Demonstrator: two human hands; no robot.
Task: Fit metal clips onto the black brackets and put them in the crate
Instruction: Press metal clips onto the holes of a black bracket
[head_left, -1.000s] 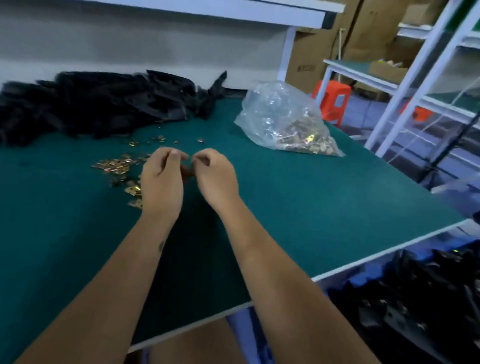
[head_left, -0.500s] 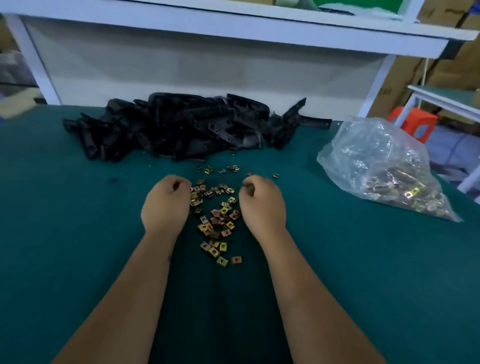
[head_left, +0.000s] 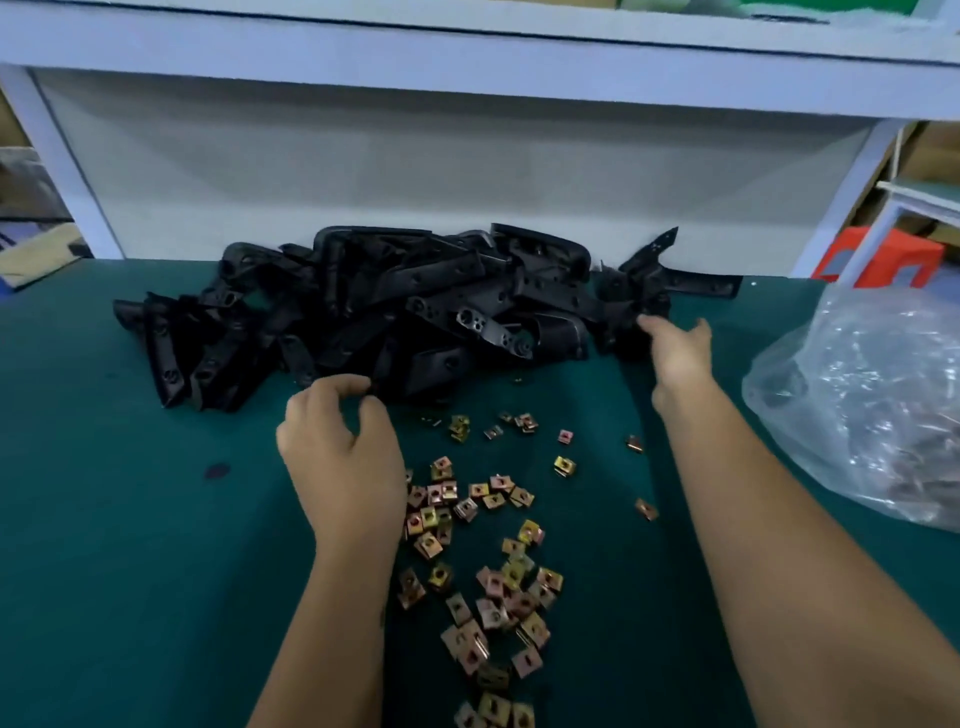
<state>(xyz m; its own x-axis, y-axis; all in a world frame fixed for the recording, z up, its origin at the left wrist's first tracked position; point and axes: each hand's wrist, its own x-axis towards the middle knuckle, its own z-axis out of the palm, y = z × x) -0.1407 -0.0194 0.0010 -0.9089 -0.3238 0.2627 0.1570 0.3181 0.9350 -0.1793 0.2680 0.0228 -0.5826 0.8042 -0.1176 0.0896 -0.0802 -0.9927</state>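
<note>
While clips (head_left: 483, 566) lie scattered, both hands (head_left: 678, 353) touch the bracket pile (head_left: 395, 306).

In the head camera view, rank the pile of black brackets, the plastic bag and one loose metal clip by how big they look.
1. pile of black brackets
2. plastic bag, though the frame edge cuts it off
3. loose metal clip, smallest by far

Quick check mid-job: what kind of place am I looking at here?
Most likely a small factory assembly bench. A green work mat carries a heap of identical black brackets and loose metal clips, with a clear bag at the right and cardboard boxes behind.
</note>
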